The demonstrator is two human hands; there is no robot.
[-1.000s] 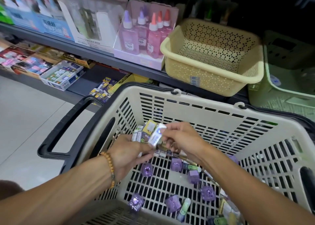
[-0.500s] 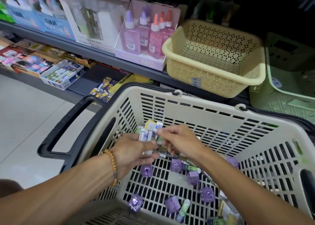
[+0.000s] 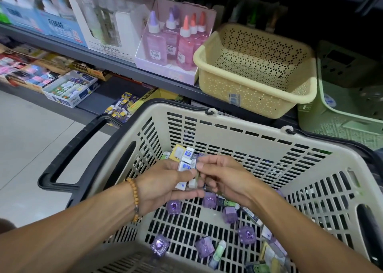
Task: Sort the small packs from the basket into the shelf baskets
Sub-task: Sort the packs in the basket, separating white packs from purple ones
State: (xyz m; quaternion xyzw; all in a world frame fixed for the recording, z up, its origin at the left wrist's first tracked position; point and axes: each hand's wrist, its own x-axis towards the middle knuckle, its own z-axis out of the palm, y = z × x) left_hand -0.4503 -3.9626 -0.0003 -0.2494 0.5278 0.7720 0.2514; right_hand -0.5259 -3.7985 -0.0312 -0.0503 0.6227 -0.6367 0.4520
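Over beige basket (image 3: 228,140), small white-and-blue packs (image 3: 185,166) clutched in left hand (image 3: 163,187), pinched by right hand (image 3: 226,179).

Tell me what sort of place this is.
Most likely a stationery aisle in a shop: a slotted shopping basket with handles, glue bottles in display cartons, and a shelf of boxed goods.
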